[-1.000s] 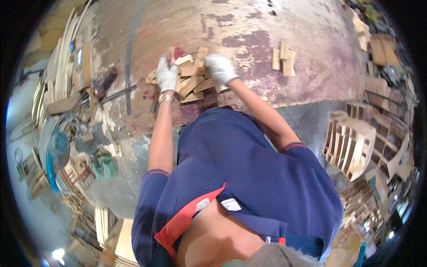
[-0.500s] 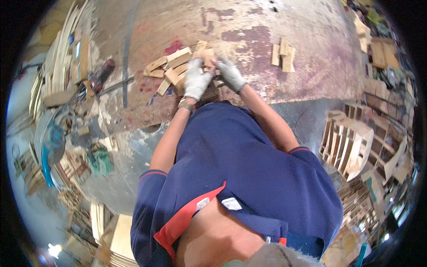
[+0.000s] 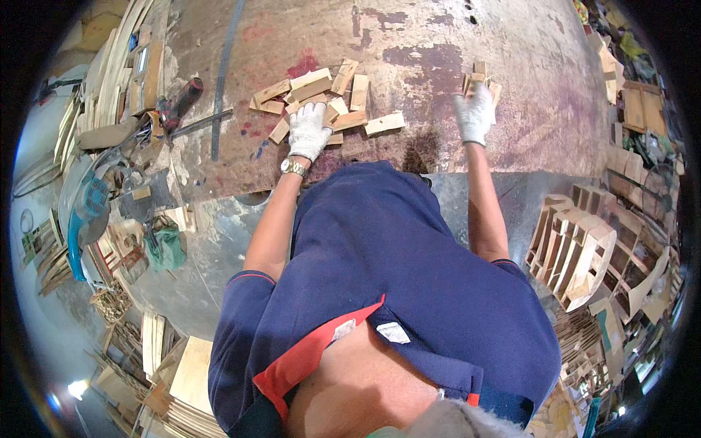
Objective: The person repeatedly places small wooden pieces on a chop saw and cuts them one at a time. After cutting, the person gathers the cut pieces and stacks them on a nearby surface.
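Observation:
A loose pile of short pale wooden blocks lies on a worn, paint-stained tabletop. My left hand, in a white work glove, rests on the near side of this pile with its fingers stretched over the blocks. One wooden block lies at the pile's right end. Farther right, my gloved right hand is over a smaller group of wooden blocks. Its fingers are slightly blurred and curl down around a block there, mostly covered by the glove.
Left of the pile lie a dark metal bar and a red-and-black power tool. Long wood strips are stacked at the far left. Slatted wooden frames stand right of my body, below the table edge.
My hands were together at the pile around a block. The right hand has moved away to the smaller group on the right; the left has shifted slightly left and down onto the pile.

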Demonstrator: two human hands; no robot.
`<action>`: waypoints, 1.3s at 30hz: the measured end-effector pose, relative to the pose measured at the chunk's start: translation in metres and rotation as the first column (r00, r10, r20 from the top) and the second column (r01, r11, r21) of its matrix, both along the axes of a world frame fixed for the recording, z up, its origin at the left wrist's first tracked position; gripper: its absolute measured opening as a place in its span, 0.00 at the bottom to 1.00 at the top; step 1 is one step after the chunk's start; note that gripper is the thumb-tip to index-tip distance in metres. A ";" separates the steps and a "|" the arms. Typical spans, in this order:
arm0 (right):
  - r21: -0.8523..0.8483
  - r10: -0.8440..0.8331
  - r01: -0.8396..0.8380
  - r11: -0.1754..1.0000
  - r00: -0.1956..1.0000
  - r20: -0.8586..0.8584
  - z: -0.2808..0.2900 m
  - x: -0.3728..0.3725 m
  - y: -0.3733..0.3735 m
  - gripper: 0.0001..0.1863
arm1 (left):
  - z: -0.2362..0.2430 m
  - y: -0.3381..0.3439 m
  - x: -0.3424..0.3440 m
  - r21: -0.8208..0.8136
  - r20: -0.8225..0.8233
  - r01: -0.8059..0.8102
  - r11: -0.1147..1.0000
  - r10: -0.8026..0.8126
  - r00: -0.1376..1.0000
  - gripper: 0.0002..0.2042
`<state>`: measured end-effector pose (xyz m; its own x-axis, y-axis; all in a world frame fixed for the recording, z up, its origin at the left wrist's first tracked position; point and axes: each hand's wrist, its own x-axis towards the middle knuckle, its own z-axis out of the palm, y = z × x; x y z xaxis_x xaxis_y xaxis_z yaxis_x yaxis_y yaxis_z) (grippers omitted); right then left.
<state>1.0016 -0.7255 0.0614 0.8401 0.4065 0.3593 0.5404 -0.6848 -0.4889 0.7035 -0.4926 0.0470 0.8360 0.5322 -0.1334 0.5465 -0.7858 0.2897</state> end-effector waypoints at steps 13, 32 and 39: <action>-0.122 0.801 -0.827 0.549 0.563 -0.204 -0.016 -0.126 0.107 0.19 | 0.020 0.007 -0.039 -0.982 0.096 -0.114 0.151 0.918 0.385 0.17; -0.381 -0.065 0.006 0.925 0.988 -0.143 0.002 0.035 -0.029 0.27 | -0.005 0.008 -0.019 -0.201 0.081 -0.561 0.803 0.584 0.808 0.28; -0.094 0.228 -0.245 0.965 0.961 -0.158 0.006 -0.028 0.002 0.20 | -0.003 -0.020 -0.043 0.013 -0.027 0.197 0.980 -0.197 0.980 0.27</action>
<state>0.9737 -0.7236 0.0675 0.7547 0.6304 0.1819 0.6225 -0.6004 -0.5019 0.6608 -0.5122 0.0444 0.9210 0.3598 -0.1494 0.3879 -0.8829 0.2645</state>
